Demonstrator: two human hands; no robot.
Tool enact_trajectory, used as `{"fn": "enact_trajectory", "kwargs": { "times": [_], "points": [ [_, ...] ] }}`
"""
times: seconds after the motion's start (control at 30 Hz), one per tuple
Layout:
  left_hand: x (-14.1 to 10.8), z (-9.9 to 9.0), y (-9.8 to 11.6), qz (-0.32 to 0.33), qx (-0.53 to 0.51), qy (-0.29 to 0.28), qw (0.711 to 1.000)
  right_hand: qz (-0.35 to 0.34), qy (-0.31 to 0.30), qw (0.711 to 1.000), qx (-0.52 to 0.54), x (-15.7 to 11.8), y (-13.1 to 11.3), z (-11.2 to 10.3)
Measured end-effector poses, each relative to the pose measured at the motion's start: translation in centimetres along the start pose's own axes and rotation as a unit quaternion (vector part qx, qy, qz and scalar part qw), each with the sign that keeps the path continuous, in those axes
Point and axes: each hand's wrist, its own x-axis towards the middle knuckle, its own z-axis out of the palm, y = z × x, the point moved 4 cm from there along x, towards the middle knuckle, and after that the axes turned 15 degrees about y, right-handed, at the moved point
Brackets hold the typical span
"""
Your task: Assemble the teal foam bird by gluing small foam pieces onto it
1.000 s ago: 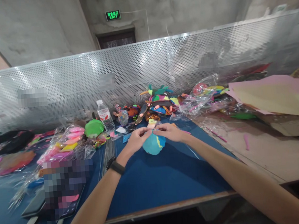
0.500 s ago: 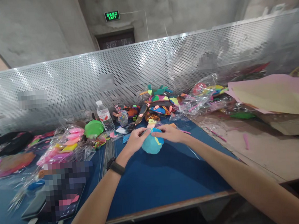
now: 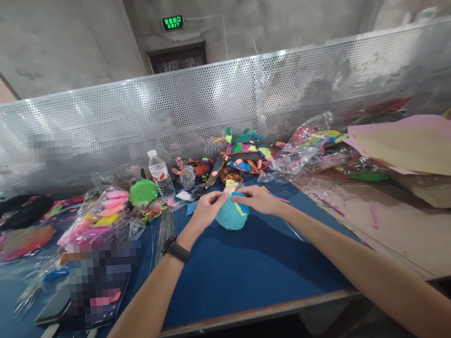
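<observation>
Centrally: one light-blue rounded piece, yellow streak and darker-blue patch, at the middle of the blue tabletop's far half. Left hand, dark wristband: fingers drawn narrow, gripping the piece at eleven o'clock. Right hand: likewise narrow, gripping at one o'clock. From the piece: clear bottle, upright, ten o'clock; multicoloured figures, heaped, between twelve and one.
</observation>
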Motion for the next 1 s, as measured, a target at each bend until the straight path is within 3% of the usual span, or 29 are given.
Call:
{"fn": "enact_trajectory", "kwargs": {
  "times": [0.27, 0.57, 1.0],
  "points": [
    [0.1, -0.1, -0.7, -0.02, -0.011, 0.015, 1.0, 0.028, 0.019, 0.999, -0.006, -0.1, -0.3, -0.3],
    [0.2, -0.5, -1.1, -0.104, -0.034, 0.036, 0.993, 0.061, 0.036, 0.997, 0.026, 0.0, 0.5, -0.5],
    [0.1, -0.2, -0.7, -0.01, 0.004, -0.006, 1.0, 0.027, 0.046, 0.998, 0.024, 0.0, 0.0, -0.4]
  ]
}}
